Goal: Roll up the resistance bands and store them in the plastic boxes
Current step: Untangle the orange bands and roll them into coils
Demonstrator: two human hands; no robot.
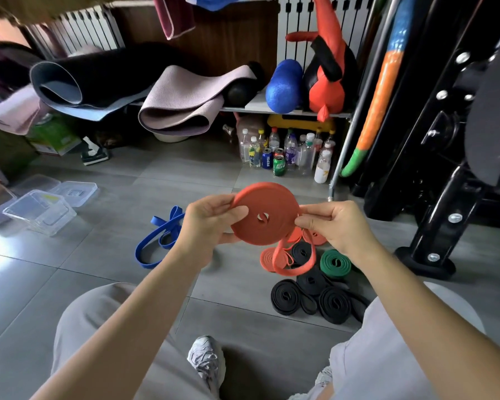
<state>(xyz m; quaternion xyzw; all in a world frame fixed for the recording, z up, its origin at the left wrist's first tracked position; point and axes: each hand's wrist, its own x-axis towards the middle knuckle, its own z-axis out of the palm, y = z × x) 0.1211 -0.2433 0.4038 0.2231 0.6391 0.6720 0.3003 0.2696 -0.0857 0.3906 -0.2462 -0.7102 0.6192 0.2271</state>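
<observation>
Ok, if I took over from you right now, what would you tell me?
The left hand grips the orange roll. The right hand pinches its outer edge, and a loose tail hangs below.
Done: black bands and a green roll lie rolled on the floor.
The blue band lies unrolled.
The plastic boxes sit far left, with no bands in them.
Left to do: finish this roll, roll the blue one, box everything.

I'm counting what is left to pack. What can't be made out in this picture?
Head view, all four:
Blue band: right part hidden behind the left hand.
Black rolls: some covered by the right hand's forearm and the trouser leg.
Plastic boxes: clear, in glare; contents unreadable.
Orange band: hanging tail's end lost among orange coils on the floor.
</observation>
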